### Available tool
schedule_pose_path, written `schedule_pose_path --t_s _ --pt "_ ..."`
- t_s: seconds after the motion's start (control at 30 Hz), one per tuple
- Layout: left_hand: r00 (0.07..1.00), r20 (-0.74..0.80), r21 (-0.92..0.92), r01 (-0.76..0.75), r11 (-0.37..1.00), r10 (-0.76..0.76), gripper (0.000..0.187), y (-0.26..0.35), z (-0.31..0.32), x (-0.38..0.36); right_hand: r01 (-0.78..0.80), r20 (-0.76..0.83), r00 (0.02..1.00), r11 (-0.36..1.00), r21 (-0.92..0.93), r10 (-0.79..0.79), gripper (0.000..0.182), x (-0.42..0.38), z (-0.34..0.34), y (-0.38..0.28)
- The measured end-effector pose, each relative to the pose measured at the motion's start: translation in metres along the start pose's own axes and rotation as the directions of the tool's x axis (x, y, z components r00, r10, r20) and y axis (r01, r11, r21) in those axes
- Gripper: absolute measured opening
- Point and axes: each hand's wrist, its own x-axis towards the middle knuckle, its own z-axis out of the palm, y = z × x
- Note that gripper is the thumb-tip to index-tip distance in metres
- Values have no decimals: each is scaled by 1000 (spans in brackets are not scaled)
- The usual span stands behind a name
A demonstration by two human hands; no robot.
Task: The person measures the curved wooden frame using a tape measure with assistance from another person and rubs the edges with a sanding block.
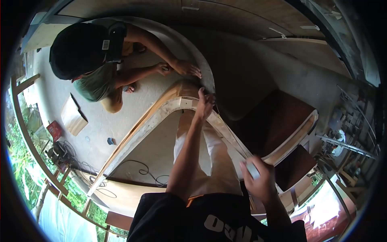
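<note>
A curved wooden frame (151, 117) with a pale, patchy edge bends in front of my legs. My left hand (205, 105) grips its edge near the top of the bend, thumb pointing up. Lower on the frame's right arm, my right hand (262, 179) is closed around a small pale bluish block (253, 171); the fingers hide part of it, and its exact kind cannot be made out. Beyond my left hand, a long curved grey panel edge (207, 74) sweeps up and to the left.
A crouching co-worker (96, 86) in a dark cap has both hands by the grey panel edge. Dark brown panels (274, 121) stand at right. A machine (60, 155) with cables, a red box (54, 130), a board (74, 116) and a blue cup (111, 141) lie at left.
</note>
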Motion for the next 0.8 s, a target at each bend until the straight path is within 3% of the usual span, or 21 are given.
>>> schedule_pose_path --t_s 0.03,0.1,0.17,0.2,0.27,0.3,0.33,0.4,0.47,0.53,0.57,0.63,0.67,0.73,0.77,0.8 --pt "999 0 7 35 999 -35 57 3 -1 -1 -20 36 999 998 -61 22 14 -17 -19 -17" --pt "998 -16 19 60 998 -59 53 10 -3 1 -119 60 992 991 65 115 11 -53 -46 -43" --pt "998 16 -1 63 998 -63 53 11 -7 -2 -418 39 908 903 101 416 11 -50 -51 -87" --pt "997 50 -23 58 998 -57 53 13 -7 -2 -216 -159 960 970 111 232 11 -86 -20 -37" --pt "995 65 -67 81 994 -77 53 12 -8 -3 -61 -121 989 986 158 81 11 -57 -16 -44" --pt "995 73 -67 72 995 -67 53 10 -10 -3 152 -71 986 988 15 -151 12 -49 -20 -37" --pt "995 76 -65 63 996 -58 53 9 -12 -5 152 -69 986 988 13 -151 12 -46 -17 -37" --pt "999 49 28 -19 999 18 50 -1 -6 -20 -93 -108 988 979 180 113 13 -42 -6 -41" --pt "982 -44 478 -139 867 182 52 -8 4 -39 -75 -93 991 981 177 92 13 -37 -5 -38" --pt "980 -84 527 -111 842 182 56 -12 19 -66 -51 -142 987 987 152 73 13 -38 1 -32" --pt "985 -47 527 -114 842 163 58 -13 24 -76 -54 -146 986 988 147 76 13 -40 7 -24" --pt "994 -65 341 106 934 -89 61 1 44 -97 113 -140 984 994 9 -111 11 -43 19 -10" --pt "995 -45 237 101 966 -93 62 1 52 -102 113 -66 992 993 20 -111 12 -37 20 -12" --pt "998 -28 200 62 978 -58 64 -15 52 -101 146 -53 989 983 110 -140 10 -27 24 -15" --pt "1000 -15 165 25 986 -23 66 -24 51 -101 276 -28 961 961 -20 -277 11 -33 37 -5" --pt "1000 -14 168 26 985 -24 66 -34 50 -102 275 -30 961 961 -17 -276 11 -36 40 -1"
